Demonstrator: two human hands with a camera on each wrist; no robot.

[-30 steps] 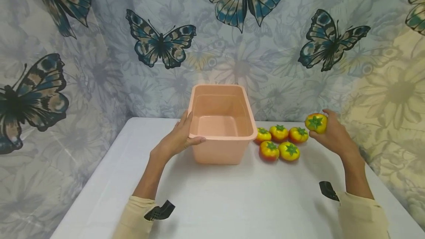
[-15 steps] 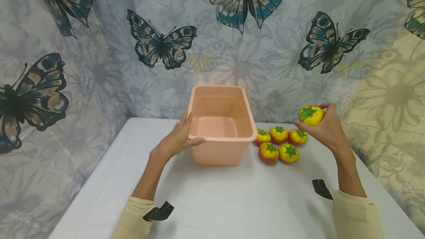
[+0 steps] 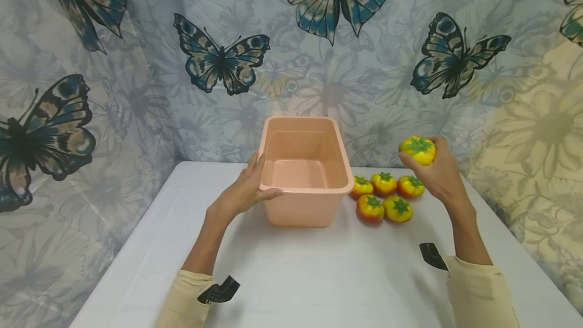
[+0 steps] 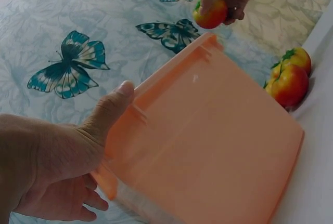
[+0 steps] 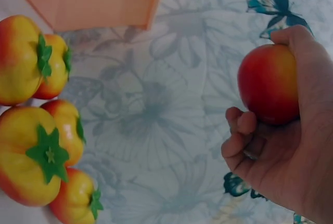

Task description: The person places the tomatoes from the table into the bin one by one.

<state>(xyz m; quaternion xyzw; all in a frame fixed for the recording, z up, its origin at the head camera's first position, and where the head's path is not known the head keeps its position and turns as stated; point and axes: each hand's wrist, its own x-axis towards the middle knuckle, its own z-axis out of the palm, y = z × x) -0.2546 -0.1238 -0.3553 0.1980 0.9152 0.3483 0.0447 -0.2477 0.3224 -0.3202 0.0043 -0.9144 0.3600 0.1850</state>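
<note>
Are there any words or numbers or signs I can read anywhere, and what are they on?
None that can be read.
The bin: a tiny pale mark on its side, too blurred to tell what it is.
The fruits: no writing seen.
The backdrop: butterflies and flowers, no letters seen.
The black wrist pieces: too small to tell.

The person wears a pale yellow fabric left sleeve (image 3: 182, 301), creased near its cuff, and a matching pale yellow fabric right sleeve (image 3: 482, 295). A flat, angular black piece (image 3: 220, 291) projects from the left cuff; a similar black tab (image 3: 432, 256) projects from the right.
</note>
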